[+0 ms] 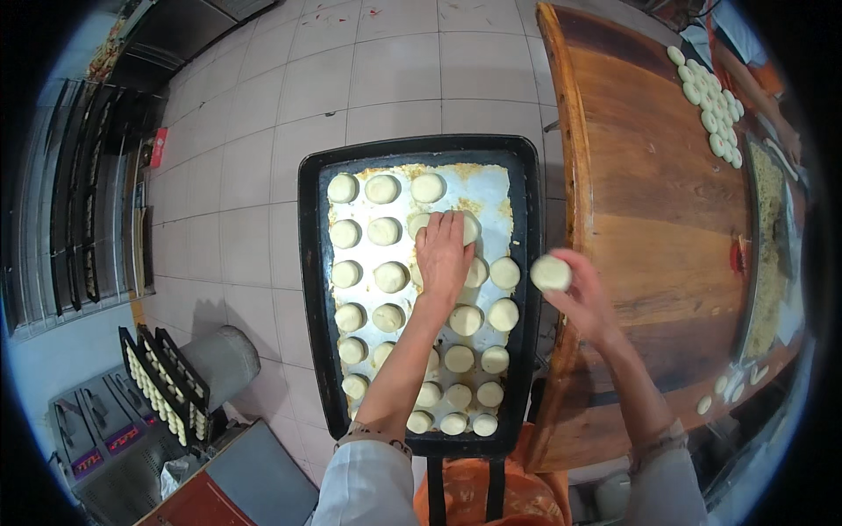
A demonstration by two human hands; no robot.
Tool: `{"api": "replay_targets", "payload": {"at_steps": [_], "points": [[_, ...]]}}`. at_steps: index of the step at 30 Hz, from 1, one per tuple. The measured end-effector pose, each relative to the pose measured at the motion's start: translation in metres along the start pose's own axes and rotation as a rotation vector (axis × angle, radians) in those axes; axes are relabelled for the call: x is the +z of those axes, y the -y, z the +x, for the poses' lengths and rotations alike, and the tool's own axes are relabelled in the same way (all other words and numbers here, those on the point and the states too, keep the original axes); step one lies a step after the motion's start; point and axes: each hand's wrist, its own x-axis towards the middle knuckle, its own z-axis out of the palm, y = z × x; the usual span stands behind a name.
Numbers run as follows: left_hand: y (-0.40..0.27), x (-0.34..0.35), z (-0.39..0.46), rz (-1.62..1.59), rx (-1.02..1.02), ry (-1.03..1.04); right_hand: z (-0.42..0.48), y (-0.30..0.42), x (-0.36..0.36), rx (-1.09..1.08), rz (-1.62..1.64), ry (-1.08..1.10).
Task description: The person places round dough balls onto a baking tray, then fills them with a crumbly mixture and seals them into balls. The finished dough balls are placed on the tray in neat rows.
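Observation:
A black baking tray (309, 263) lies before me with rows of round, flattened dough pieces (390, 277) on its stained metal base. My left hand (444, 253) reaches over the tray's upper middle, its fingers on a dough round (469, 228) in the second row; whether they grip it cannot be told. Another round shows just left of those fingers. Past the tray's right rim, above the edge of the wooden table, my right hand (582, 296) holds a dough round (551, 273) between thumb and fingers. My left forearm hides some of the lower rounds.
The wooden table (658, 197) stands at right, with a cluster of dough rounds (707, 98) at its far end and a co-worker's arm (756, 92) beside them. Racked trays (85, 197) stand at left. Lower left, tilted trays of dough (164, 381) stand beside a grey cylinder (227, 361).

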Motion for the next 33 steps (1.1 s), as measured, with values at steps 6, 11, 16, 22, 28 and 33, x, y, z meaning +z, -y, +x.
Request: {"api": "replay_targets", "payload": {"at_steps": [6, 11, 16, 22, 28, 33], "points": [[0.002, -0.011, 0.001, -0.101, 0.02, 0.003, 0.128, -0.018, 0.064, -0.295, -0.502, -0.19], [0.003, -0.01, -0.015, -0.112, 0.031, -0.03, 0.154, -0.033, 0.077, -0.452, -0.994, -0.316], [0.021, -0.008, 0.009, 0.005, 0.052, -0.11, 0.101, -0.012, 0.06, -0.456, -0.663, -0.21], [0.074, 0.007, 0.066, 0.126, 0.263, -0.154, -0.045, -0.004, -0.017, -0.299, -0.57, -0.281], [0.067, 0.002, 0.061, 0.142, 0.261, -0.069, -0.178, -0.028, -0.118, -0.098, -0.758, -0.571], [-0.015, -0.007, 0.022, 0.169, 0.25, -0.158, -0.292, -0.122, -0.231, 0.107, -1.054, -1.154]]}}
